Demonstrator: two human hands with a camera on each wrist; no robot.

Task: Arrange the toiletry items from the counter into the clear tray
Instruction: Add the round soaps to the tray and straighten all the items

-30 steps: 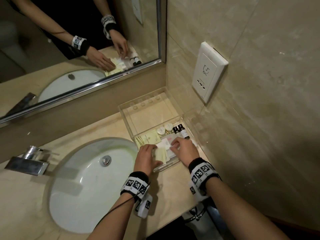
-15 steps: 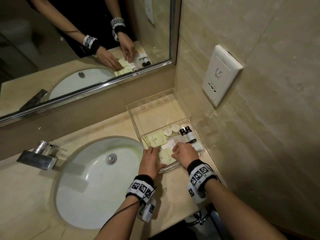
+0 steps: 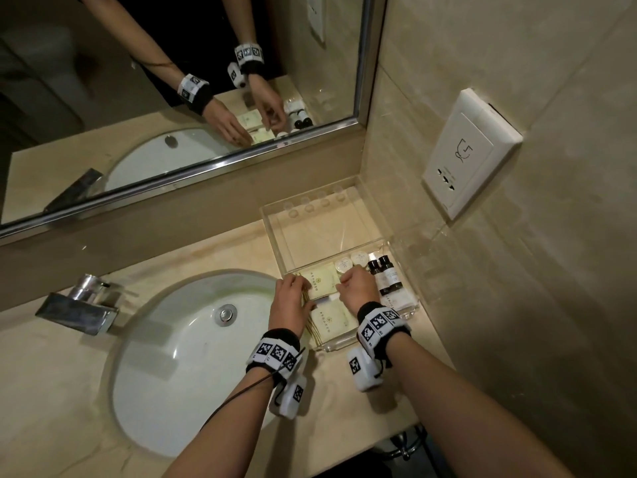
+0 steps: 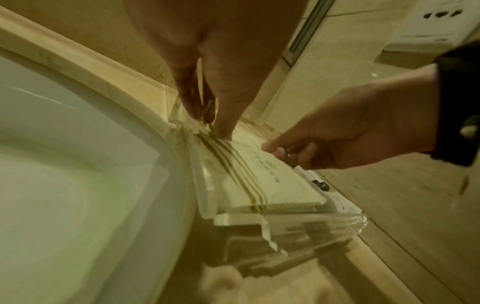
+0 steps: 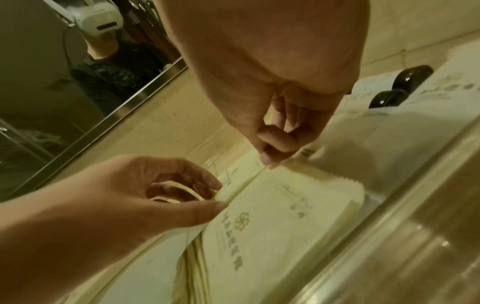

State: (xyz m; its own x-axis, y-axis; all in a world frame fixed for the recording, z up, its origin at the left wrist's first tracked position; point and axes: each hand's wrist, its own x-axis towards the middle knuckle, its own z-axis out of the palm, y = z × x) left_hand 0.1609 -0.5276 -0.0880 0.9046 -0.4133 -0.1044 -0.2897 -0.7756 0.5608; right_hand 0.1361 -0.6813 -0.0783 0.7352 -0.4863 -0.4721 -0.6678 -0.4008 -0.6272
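Since the earlier frame, both hands have been shifted farther into the clear tray [image 3: 406,310], onto the far cream packet [image 3: 322,280]. Its left edge is pinched by the left hand [image 3: 289,301] and its right edge by the curled right hand [image 3: 358,288]; it is laid flat, long axis running left to right, just beyond a second cream packet [image 3: 329,320]. Two dark-capped bottles [image 3: 384,274] are laid at the tray's right, caps pointing far.
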